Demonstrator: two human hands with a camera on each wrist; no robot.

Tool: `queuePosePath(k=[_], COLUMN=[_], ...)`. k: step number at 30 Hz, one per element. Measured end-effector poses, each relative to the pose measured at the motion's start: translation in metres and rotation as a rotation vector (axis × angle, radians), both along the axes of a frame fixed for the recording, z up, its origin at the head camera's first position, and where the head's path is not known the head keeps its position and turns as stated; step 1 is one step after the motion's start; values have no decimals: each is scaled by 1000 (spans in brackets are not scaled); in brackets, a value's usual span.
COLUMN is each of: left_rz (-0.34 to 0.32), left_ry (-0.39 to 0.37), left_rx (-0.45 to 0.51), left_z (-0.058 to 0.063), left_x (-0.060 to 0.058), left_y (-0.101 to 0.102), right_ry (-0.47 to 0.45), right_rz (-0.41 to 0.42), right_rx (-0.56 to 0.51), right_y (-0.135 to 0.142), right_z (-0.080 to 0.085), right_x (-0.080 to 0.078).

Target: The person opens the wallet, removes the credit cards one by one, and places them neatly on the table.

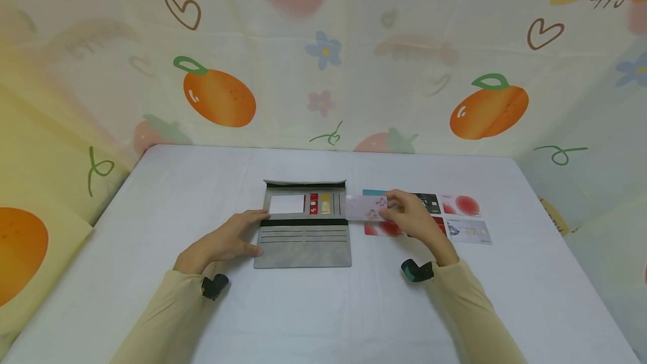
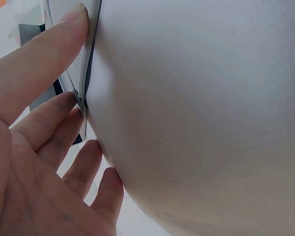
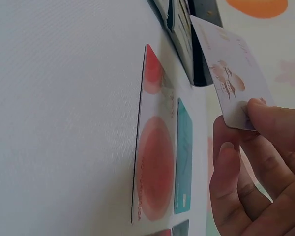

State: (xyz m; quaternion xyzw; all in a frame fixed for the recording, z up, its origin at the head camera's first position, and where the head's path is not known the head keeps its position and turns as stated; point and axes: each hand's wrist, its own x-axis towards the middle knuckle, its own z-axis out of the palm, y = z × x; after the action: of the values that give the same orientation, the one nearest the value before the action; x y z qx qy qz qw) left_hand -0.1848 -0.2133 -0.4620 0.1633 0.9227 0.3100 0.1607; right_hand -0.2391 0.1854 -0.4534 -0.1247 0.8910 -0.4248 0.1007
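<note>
A grey long wallet (image 1: 302,246) lies unfolded on the table, card slots along its lower half. White, red and gold pieces show in its upper half. My left hand (image 1: 227,239) steadies its left side, the thumb (image 2: 64,37) on the edge and loosely bent fingertips along the side. My right hand (image 1: 414,219) pinches a pale pink patterned card (image 3: 231,73) between thumb and fingers. The card is raised off the table, its far end at the wallet's right edge.
Several cards are laid out in two rows right of the wallet, among them a card with red circles (image 3: 155,167), a teal card (image 3: 184,157), a black card (image 1: 431,203) and a silver card (image 1: 470,231). A printed curtain (image 1: 384,89) hangs behind the white table (image 1: 323,313).
</note>
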Motion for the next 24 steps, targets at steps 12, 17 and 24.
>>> queuePosePath(k=[12,17,24], left_rz=[-10,-15,-9], left_ry=[9,15,2], left_rx=[-2,-4,-2], left_z=[0,1,0], left_x=[0,0,-1], left_y=[0,-1,-1], right_ry=[-32,-23,-41], right_rz=[-22,-18,-37], right_rx=[-27,-13,3], right_y=[14,21,29], right_z=[6,5,7], right_x=[16,21,30])
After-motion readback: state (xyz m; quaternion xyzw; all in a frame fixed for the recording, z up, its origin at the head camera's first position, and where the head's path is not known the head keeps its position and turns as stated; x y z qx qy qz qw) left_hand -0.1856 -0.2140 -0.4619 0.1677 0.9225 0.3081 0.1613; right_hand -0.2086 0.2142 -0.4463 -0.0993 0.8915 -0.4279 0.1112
